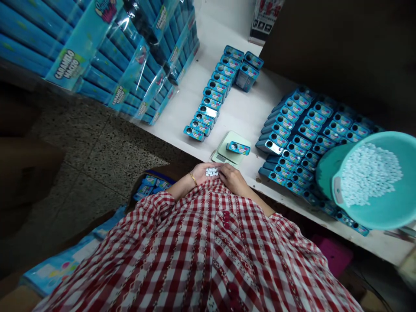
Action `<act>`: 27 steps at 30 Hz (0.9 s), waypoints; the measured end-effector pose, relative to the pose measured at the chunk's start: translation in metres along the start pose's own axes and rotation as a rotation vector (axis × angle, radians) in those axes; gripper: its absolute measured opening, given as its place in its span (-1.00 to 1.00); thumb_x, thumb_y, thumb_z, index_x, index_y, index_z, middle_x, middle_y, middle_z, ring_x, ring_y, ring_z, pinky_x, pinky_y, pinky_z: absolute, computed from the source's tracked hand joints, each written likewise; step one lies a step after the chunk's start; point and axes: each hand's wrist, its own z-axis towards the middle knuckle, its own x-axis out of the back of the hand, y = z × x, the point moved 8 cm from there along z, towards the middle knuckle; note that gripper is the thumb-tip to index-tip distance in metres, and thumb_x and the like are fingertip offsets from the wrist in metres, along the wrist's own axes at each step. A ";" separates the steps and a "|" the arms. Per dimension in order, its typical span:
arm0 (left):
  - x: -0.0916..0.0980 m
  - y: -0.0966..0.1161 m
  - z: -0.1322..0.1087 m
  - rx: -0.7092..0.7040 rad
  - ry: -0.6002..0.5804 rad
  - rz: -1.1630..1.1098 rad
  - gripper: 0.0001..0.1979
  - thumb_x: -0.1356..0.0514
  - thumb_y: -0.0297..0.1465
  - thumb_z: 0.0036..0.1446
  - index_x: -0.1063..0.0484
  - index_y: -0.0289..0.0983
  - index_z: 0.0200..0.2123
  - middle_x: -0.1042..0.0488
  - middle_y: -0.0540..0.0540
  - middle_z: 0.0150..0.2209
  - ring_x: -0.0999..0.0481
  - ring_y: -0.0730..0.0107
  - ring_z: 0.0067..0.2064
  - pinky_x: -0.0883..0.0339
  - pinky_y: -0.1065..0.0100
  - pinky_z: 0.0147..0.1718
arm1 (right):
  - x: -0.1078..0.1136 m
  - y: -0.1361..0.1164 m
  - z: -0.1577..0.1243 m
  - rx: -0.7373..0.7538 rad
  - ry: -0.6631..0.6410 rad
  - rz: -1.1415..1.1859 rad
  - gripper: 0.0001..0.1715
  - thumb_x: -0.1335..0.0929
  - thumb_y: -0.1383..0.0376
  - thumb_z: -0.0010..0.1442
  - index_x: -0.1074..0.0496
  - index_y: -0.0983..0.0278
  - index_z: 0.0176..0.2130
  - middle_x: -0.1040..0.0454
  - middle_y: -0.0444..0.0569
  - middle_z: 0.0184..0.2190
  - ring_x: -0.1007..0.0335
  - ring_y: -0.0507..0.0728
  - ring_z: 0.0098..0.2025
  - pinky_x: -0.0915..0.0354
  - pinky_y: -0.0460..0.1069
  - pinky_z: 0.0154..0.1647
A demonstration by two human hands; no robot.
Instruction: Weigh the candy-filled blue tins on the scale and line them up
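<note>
My left hand (202,170) is cupped palm up close to my checked shirt, holding a small heap of white candies (212,172). My right hand (231,177) rests against it, fingers curled over the heap; what those fingers pinch is hidden. Just beyond the hands a pale green scale (231,151) sits at the table's edge with one blue tin (238,148) lying on its plate.
A row of blue tins (212,100) runs back along the white table (242,113). A dense block of tins (302,130) lies to the right. A teal basin (383,212) of white candies stands at the right edge. Wrapped blue cartons (107,56) are stacked at upper left.
</note>
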 end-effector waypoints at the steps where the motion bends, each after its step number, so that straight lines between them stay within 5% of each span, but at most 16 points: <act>1: -0.004 0.002 0.001 -0.011 -0.009 -0.009 -0.64 0.02 -0.61 0.08 -0.46 -0.44 -0.11 -0.56 -0.22 -0.41 -0.54 0.32 -0.37 -0.40 0.28 -0.23 | 0.006 0.000 0.001 -0.004 0.017 0.012 -0.81 -0.21 0.38 0.20 -0.38 0.28 -0.23 -0.39 0.05 -0.28 -0.33 0.10 -0.22 -0.32 0.00 -0.20; 9: -0.030 0.019 -0.002 -0.056 -0.156 -0.064 -0.70 0.03 -0.59 0.09 -0.45 -0.51 -0.19 -0.54 -0.35 -0.26 -0.53 0.17 -0.12 -0.33 0.20 -0.04 | 0.086 0.029 0.024 -0.044 0.416 0.073 -0.85 -0.22 0.31 0.20 -0.38 0.23 -0.30 -0.42 -0.03 -0.33 -0.34 0.07 -0.27 -0.29 -0.02 -0.21; 13: -0.016 0.027 -0.003 -0.094 -0.136 -0.081 -0.69 0.02 -0.59 0.07 -0.44 -0.51 -0.18 -0.53 -0.36 -0.21 -0.52 0.16 -0.09 -0.33 0.20 -0.03 | 0.092 0.053 0.024 -0.084 0.377 -0.144 -0.72 -0.26 0.23 0.19 -0.37 0.25 -0.11 -0.42 0.07 -0.15 -0.30 0.17 -0.13 -0.24 0.08 -0.09; 18: 0.017 0.039 -0.009 -0.166 -0.016 -0.151 -0.68 0.00 -0.60 0.05 -0.42 -0.50 -0.14 -0.55 -0.31 -0.26 -0.54 0.22 -0.14 -0.35 0.23 -0.03 | 0.081 0.072 0.025 -0.143 0.134 -0.431 -0.58 -0.26 0.26 0.16 -0.32 0.33 0.02 -0.40 0.13 -0.11 -0.23 0.25 -0.12 -0.22 0.10 -0.12; 21: 0.030 0.048 -0.015 -0.221 0.035 -0.182 -0.69 -0.02 -0.60 0.03 -0.42 -0.50 -0.15 -0.55 -0.30 -0.25 -0.54 0.23 -0.14 -0.34 0.24 -0.02 | 0.099 0.086 0.056 -0.157 0.166 -0.441 -0.58 -0.25 0.27 0.15 -0.33 0.34 0.01 -0.40 0.12 -0.13 -0.22 0.24 -0.13 -0.21 0.08 -0.10; 27: 0.045 0.057 -0.030 -0.293 0.093 -0.233 -0.70 -0.03 -0.59 0.04 -0.42 -0.48 -0.15 -0.54 -0.30 -0.21 -0.53 0.22 -0.12 -0.37 0.27 -0.05 | 0.153 0.136 0.173 -0.338 0.394 -0.393 -0.53 -0.27 0.32 0.08 -0.33 0.36 0.01 -0.38 0.17 -0.10 -0.21 0.27 -0.08 -0.19 0.13 -0.05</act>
